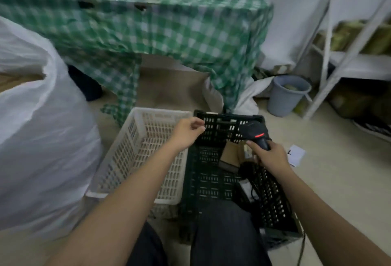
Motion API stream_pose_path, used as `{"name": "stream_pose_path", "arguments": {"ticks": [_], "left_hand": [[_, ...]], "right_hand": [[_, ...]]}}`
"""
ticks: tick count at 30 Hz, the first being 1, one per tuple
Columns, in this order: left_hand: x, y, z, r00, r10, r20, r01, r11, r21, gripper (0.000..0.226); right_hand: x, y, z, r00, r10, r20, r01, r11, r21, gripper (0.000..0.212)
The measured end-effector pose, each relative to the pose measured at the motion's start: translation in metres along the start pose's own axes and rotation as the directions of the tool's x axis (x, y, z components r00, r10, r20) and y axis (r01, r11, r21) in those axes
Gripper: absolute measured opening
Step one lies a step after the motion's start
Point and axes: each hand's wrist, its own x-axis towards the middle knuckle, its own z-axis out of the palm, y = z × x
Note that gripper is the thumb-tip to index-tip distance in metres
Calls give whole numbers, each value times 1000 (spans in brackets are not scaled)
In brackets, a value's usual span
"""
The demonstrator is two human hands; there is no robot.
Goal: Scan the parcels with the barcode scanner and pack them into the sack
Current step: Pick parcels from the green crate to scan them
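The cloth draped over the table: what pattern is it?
Green and white checks on the cloth, clearest in the head view, the only one.

Right hand point(273, 157) holding barcode scanner point(257, 133) (red light on), over black crate point(211, 179)

Both bare forearms reach forward and down from the bottom of the view. The left hand point(186, 131) hangs loosely curled — fingers bent, holding nothing. The right hand point(269, 155) is wrapped round a dark handle — its thumb lies along the top.
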Motion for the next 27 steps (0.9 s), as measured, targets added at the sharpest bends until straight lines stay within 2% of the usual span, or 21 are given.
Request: {"name": "stream_pose_path", "arguments": {"ticks": [4, 9, 15, 19, 22, 27], "left_hand": [[54, -37, 72, 988, -135, 75, 126, 986, 107, 28], [114, -87, 146, 954, -246, 174, 218, 961, 168, 34], [172, -157, 218, 902, -338, 267, 282, 932, 228, 43], [199, -184, 266, 900, -284, 331, 245, 957, 155, 39], [212, -190, 290, 907, -230, 353, 223, 973, 62, 35], [218, -178, 298, 949, -190, 253, 227, 966, -126, 22]], "right_hand": [[42, 50, 5, 993, 113, -46, -109, 991, 78, 29], [100, 109, 55, 969, 243, -38, -234, 958, 165, 17], [159, 168, 107, 946, 293, -141, -262, 943, 203, 15], [172, 197, 116, 939, 275, -205, -241, 954, 177, 26], [172, 206, 113, 934, 285, -218, -253, 954, 161, 24], [163, 206, 105, 944, 290, -155, -250, 940, 233, 19]]}}
